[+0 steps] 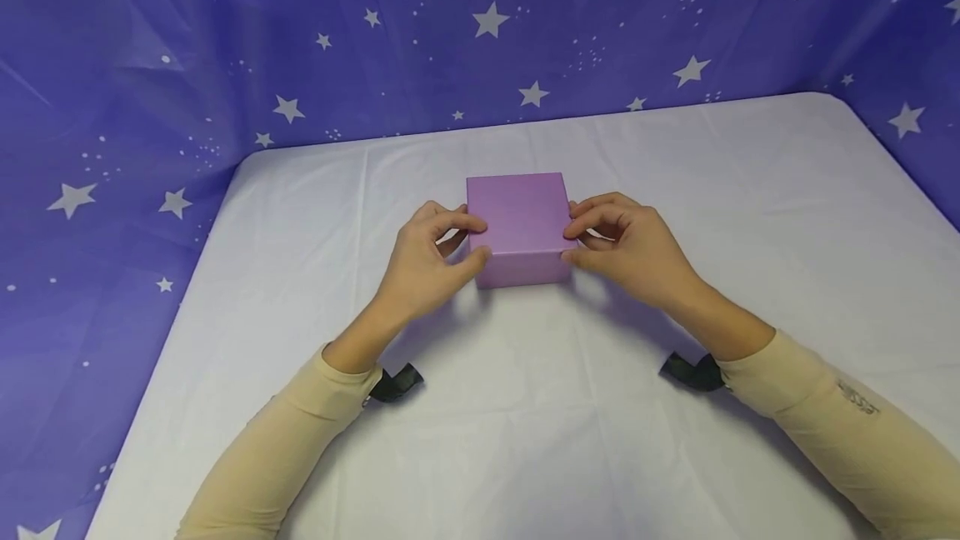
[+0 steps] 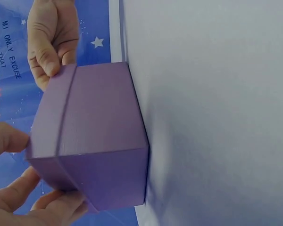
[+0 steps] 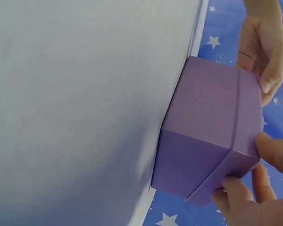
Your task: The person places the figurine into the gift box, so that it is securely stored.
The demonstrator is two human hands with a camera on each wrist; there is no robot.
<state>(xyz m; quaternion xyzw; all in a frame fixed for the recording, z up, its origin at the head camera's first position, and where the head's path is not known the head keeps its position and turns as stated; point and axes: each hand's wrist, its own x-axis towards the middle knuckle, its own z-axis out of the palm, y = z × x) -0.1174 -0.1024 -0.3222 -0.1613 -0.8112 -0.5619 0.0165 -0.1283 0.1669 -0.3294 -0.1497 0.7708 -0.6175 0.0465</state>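
A purple cardboard box (image 1: pixel 525 272) sits on the white-covered table with its lid (image 1: pixel 517 208) on top. A seam between lid and base shows in both wrist views, the lid's rim (image 2: pixel 66 106) reaching a short way down the sides. My left hand (image 1: pixel 423 261) holds the lid at its left side, thumb at the front corner and a fingertip on the top edge. On the opposite side my right hand (image 1: pixel 637 252) grips the lid likewise, its thumb at the front right corner (image 3: pixel 262 141). What the box contains is hidden.
White cloth (image 1: pixel 525 440) covers the table around the box. A purple-blue curtain with stars (image 1: pixel 420 40) hangs behind the table and along its sides. Dark straps (image 1: pixel 397 383) stick out from beneath both cream sleeves (image 1: pixel 300 423) at the wrists.
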